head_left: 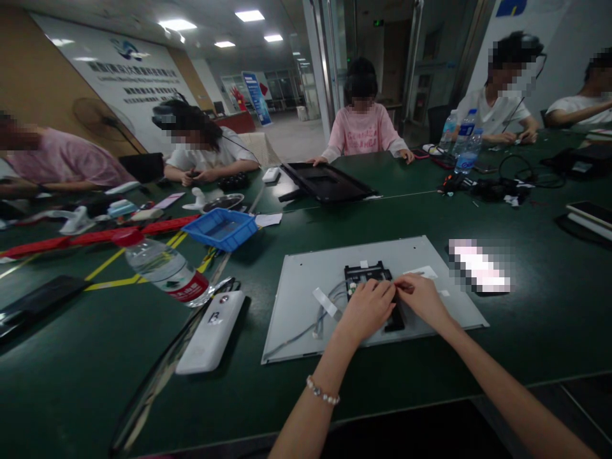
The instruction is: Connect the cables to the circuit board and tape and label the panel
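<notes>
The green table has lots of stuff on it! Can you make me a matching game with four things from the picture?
Column one
1. Plastic basket
2. Nearest bottle
3. Left hand and right hand
4. Beaded bracelet

Column two
A. At the black bracket on the grey panel
B. Around the left forearm
C. Blue all over
D. Has a red cap

Right pairs: 1-C, 2-D, 3-A, 4-B

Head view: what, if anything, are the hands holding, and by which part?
It cannot be told: the left hand and right hand are close together over the black bracket on the grey panel, hiding any grip.
</notes>
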Motion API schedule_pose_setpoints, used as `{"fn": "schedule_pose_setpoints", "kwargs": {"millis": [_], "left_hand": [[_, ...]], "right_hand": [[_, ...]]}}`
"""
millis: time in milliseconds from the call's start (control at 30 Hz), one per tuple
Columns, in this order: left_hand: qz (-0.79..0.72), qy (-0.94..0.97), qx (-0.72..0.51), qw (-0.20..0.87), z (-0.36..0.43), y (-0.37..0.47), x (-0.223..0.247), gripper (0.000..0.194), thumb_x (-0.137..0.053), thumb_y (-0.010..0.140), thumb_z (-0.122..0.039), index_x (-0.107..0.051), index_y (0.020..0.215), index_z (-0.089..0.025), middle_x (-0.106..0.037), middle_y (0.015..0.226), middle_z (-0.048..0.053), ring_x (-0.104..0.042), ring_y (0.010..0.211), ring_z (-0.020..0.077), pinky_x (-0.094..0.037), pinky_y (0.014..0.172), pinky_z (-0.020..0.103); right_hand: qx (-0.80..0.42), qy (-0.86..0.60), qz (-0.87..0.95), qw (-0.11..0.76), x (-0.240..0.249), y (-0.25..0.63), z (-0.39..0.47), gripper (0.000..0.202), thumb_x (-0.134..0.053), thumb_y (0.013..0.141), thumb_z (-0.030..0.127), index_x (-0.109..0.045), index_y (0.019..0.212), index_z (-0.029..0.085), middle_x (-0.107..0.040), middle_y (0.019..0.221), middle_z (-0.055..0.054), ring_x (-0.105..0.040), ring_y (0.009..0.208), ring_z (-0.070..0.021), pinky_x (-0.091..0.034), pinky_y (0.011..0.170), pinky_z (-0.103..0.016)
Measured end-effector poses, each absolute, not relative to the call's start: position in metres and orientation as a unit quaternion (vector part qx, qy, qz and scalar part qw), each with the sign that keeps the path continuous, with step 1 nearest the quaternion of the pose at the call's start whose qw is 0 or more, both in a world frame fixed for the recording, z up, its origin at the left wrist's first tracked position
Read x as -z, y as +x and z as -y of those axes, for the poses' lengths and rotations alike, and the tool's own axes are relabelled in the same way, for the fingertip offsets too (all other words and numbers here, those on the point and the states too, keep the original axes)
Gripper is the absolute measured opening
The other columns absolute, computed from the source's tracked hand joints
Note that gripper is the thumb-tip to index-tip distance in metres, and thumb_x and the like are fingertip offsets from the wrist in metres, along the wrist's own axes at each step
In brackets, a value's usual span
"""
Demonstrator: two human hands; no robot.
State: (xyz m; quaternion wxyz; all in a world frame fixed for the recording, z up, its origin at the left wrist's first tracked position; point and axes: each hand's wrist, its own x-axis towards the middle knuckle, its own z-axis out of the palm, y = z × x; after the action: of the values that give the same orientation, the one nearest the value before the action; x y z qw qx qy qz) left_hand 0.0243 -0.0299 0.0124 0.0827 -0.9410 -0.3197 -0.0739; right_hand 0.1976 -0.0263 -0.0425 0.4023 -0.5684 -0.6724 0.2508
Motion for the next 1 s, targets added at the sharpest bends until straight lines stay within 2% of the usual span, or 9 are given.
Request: {"fn": "schedule_pose_setpoints", "kwargs": {"millis": [500, 1000], "left_hand": [[0.301, -0.946, 0.050, 0.110, 0.0305, 0.0270, -0.0092, 0.021, -0.041, 0.091, -0.016, -0.051, 0.109, -0.015, -0.052, 0.114, 0.008, -0.047, 0.094, 0.0202, -0.040, 0.078, 0.033], [0.307, -0.944, 0.053, 0.108, 0.0324, 0.0280, -0.0089, 0.025, -0.041, 0.090, -0.015, -0.048, 0.114, -0.016, -0.052, 0.114, 0.008, -0.047, 0.096, 0.0213, -0.040, 0.080, 0.034]], "right_hand": [[-0.191, -0.565, 0.719, 0.358, 0.0423, 0.1947, 0.0317, 0.022, -0.050, 0.074, 0.008, -0.063, 0.087, 0.020, -0.061, 0.089, -0.005, -0.056, 0.085, -0.0195, -0.045, 0.079, -0.033], [-0.174, -0.567, 0.724, 0.353, 0.0438, 0.1952, 0.0351, 0.024, -0.049, 0.077, 0.010, -0.062, 0.095, 0.020, -0.060, 0.096, -0.006, -0.055, 0.091, -0.0208, -0.044, 0.084, -0.035]]}}
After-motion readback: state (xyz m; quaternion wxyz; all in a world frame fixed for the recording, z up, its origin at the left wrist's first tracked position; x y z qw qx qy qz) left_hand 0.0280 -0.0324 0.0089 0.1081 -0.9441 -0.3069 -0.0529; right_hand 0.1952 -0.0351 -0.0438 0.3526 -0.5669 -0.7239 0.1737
